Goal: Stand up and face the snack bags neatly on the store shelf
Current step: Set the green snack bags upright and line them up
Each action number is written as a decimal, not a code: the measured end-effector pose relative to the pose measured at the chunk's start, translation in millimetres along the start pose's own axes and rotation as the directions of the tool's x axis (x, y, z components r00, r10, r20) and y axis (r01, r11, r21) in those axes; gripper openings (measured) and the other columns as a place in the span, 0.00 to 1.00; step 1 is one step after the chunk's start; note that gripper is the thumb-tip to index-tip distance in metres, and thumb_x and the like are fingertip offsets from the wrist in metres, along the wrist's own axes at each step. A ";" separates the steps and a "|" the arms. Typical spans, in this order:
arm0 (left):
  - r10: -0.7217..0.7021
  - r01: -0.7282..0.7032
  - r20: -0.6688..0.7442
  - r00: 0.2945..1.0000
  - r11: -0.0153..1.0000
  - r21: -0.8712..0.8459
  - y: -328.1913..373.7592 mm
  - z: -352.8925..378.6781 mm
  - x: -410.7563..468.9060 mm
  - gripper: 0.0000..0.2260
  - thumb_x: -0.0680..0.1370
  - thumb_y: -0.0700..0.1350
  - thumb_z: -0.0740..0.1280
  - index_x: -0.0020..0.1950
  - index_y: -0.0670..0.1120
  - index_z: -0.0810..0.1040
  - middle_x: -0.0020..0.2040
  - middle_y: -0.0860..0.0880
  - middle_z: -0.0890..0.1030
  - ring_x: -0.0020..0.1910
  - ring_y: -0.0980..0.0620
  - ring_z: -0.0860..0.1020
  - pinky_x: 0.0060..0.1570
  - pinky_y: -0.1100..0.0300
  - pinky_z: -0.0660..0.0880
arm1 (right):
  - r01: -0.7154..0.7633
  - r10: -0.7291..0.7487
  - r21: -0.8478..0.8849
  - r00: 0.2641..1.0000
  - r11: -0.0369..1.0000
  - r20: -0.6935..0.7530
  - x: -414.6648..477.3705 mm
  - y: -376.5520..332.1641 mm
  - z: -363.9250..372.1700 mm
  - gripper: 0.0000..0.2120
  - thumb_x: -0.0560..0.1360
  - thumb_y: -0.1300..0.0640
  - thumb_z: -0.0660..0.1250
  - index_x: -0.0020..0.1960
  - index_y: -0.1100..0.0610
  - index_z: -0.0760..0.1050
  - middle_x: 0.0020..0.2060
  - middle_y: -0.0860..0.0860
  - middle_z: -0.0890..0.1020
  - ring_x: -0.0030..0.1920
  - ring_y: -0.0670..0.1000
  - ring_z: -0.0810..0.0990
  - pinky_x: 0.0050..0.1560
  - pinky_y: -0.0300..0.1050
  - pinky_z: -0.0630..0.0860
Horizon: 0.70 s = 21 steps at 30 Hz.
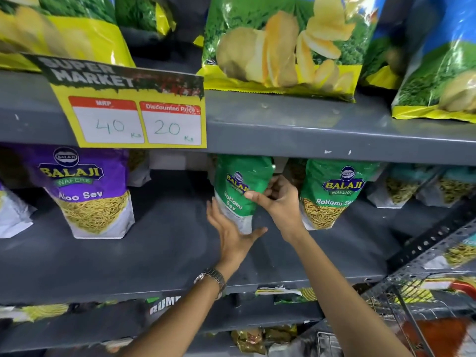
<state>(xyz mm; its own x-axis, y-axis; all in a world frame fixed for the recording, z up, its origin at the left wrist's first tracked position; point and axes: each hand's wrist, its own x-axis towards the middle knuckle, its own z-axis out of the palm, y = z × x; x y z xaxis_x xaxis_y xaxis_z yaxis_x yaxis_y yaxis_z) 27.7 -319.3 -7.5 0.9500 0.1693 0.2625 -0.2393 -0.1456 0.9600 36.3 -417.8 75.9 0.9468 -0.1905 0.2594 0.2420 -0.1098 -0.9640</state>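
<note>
A green Ratlami Sev bag (238, 184) stands on the grey middle shelf (167, 243), turned a little to the left. My left hand (229, 233) is open against its lower left side and bottom. My right hand (277, 202) grips its right edge, thumb across the front. A second green Ratlami Sev bag (332, 191) stands upright just right of it, face forward. A purple Aloo Sev bag (90, 191) stands upright at the left.
Large potato chip bags (280, 45) fill the upper shelf, above a yellow price sign (131, 109). More sev bags (401, 186) stand at the far right. A wire basket (412, 305) sits low right. Below are further snack packets (248, 340).
</note>
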 end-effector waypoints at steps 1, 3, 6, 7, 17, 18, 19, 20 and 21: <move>0.012 -0.012 -0.011 1.000 1.000 0.000 -1.6 0.4 2.7 0.59 0.54 0.44 0.82 0.73 0.39 0.47 0.72 0.37 0.50 0.73 0.47 0.53 0.69 0.58 0.59 | -0.022 0.021 0.030 0.999 0.999 0.047 -3.1 0.5 0.0 0.13 0.62 0.59 0.78 0.42 0.50 0.78 0.36 0.46 0.84 0.39 0.47 0.83 0.42 0.45 0.82; 0.035 -0.035 -0.037 0.999 0.999 0.007 -5.8 0.8 7.6 0.54 0.55 0.45 0.82 0.71 0.38 0.52 0.69 0.38 0.54 0.71 0.46 0.59 0.69 0.55 0.63 | -0.078 0.067 0.081 0.989 0.994 0.131 -7.5 1.7 -1.3 0.06 0.66 0.58 0.75 0.40 0.49 0.81 0.35 0.45 0.85 0.39 0.45 0.83 0.41 0.41 0.82; 0.043 -0.041 -0.067 0.997 0.999 0.036 -10.5 0.4 11.6 0.46 0.59 0.45 0.80 0.69 0.40 0.59 0.65 0.42 0.62 0.65 0.45 0.67 0.64 0.53 0.69 | -0.066 0.060 0.068 0.994 0.995 0.088 -6.4 -1.4 0.1 0.06 0.70 0.61 0.72 0.40 0.50 0.81 0.36 0.47 0.85 0.39 0.44 0.82 0.41 0.39 0.82; 0.045 -0.042 -0.066 0.997 0.998 0.049 -12.4 -0.8 12.9 0.43 0.61 0.46 0.79 0.69 0.42 0.60 0.64 0.44 0.63 0.64 0.45 0.69 0.62 0.57 0.68 | -0.043 0.040 0.059 0.998 0.997 0.046 -4.2 -2.5 1.2 0.07 0.69 0.62 0.72 0.41 0.51 0.80 0.37 0.47 0.84 0.40 0.43 0.82 0.41 0.36 0.80; 0.045 -0.081 0.187 0.981 0.977 0.195 -33.9 -46.4 37.8 0.39 0.66 0.56 0.74 0.72 0.55 0.60 0.64 0.49 0.74 0.63 0.53 0.68 0.55 0.57 0.69 | -0.114 0.114 0.007 0.992 0.993 0.060 33.0 5.3 -15.4 0.30 0.67 0.65 0.74 0.62 0.50 0.64 0.64 0.50 0.70 0.62 0.41 0.72 0.54 0.32 0.74; 0.047 -0.088 0.209 0.977 0.978 0.190 -34.8 -49.4 41.7 0.39 0.66 0.55 0.75 0.71 0.55 0.60 0.64 0.50 0.75 0.62 0.53 0.70 0.55 0.57 0.69 | -0.135 0.135 -0.008 0.989 0.991 0.054 38.0 7.8 -15.5 0.31 0.66 0.65 0.75 0.63 0.50 0.64 0.65 0.51 0.69 0.66 0.46 0.70 0.59 0.36 0.73; 0.046 -0.089 0.233 0.971 0.980 0.177 -35.9 -52.1 45.6 0.39 0.66 0.54 0.75 0.71 0.54 0.60 0.64 0.52 0.75 0.61 0.55 0.72 0.55 0.58 0.69 | -0.157 0.158 -0.023 0.986 0.987 0.048 43.0 10.4 -15.4 0.33 0.66 0.64 0.76 0.64 0.51 0.64 0.68 0.53 0.69 0.68 0.50 0.68 0.63 0.43 0.71; 0.035 -0.079 0.260 0.965 0.984 0.158 -36.6 -54.6 49.7 0.39 0.66 0.52 0.76 0.71 0.53 0.60 0.63 0.54 0.75 0.60 0.56 0.73 0.55 0.59 0.70 | -0.172 0.173 -0.034 0.984 0.985 0.048 47.8 12.6 -15.5 0.35 0.65 0.64 0.76 0.66 0.52 0.64 0.69 0.55 0.68 0.69 0.52 0.67 0.67 0.48 0.69; 0.017 -0.060 0.289 0.957 0.988 0.140 -37.5 -57.5 54.2 0.38 0.66 0.50 0.76 0.70 0.51 0.60 0.62 0.55 0.75 0.60 0.56 0.74 0.57 0.58 0.71 | -0.181 0.183 -0.041 0.981 0.983 0.064 52.1 14.6 -15.6 0.36 0.64 0.65 0.77 0.66 0.54 0.64 0.70 0.56 0.68 0.70 0.54 0.67 0.68 0.51 0.68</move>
<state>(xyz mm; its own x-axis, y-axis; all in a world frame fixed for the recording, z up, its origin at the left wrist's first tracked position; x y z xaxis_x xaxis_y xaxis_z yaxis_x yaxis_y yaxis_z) 76.6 -248.7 -23.6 0.9633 -0.1223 0.2390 -0.2650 -0.2906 0.9194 85.8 -444.5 76.2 0.9867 -0.1441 0.0745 0.0584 -0.1130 -0.9919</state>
